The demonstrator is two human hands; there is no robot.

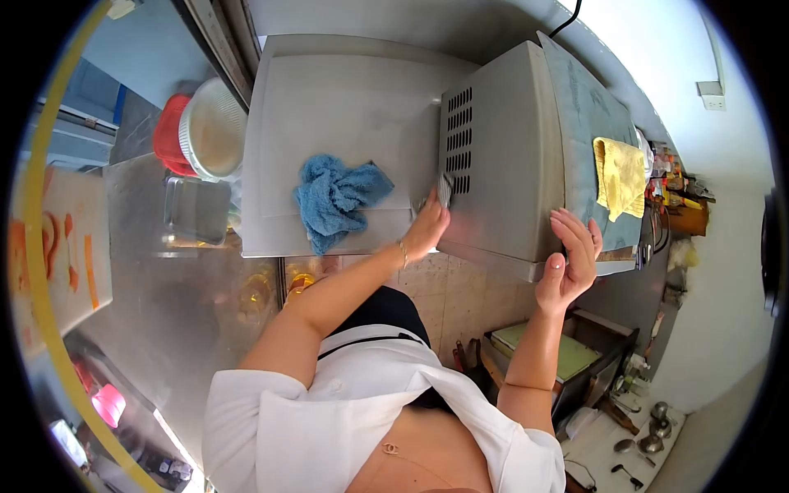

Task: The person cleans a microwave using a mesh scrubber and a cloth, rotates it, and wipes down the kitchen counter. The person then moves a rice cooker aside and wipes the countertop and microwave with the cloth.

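A grey metal box-shaped appliance [501, 156] with vent slots, resembling a microwave, stands on a white surface. My left hand [426, 226] is closed on a small grey striped pad [445, 189], held against the vented side near the front. What the pad is made of is hard to tell. At the appliance's front edge is my right hand [575, 255], fingers stretched and apart, holding nothing; it seems to rest on the corner. To the left, a crumpled blue cloth [337, 197] lies on the white surface [345, 99]. A yellow cloth [620, 174] lies on the appliance's covered top.
Left of the white surface, a white basket [212, 131], a red basket [171, 135] and a clear container [197, 211] sit on a steel counter [164, 304]. Bottles and packets [678, 193] crowd the right side. Metal utensils [653, 431] lie at lower right.
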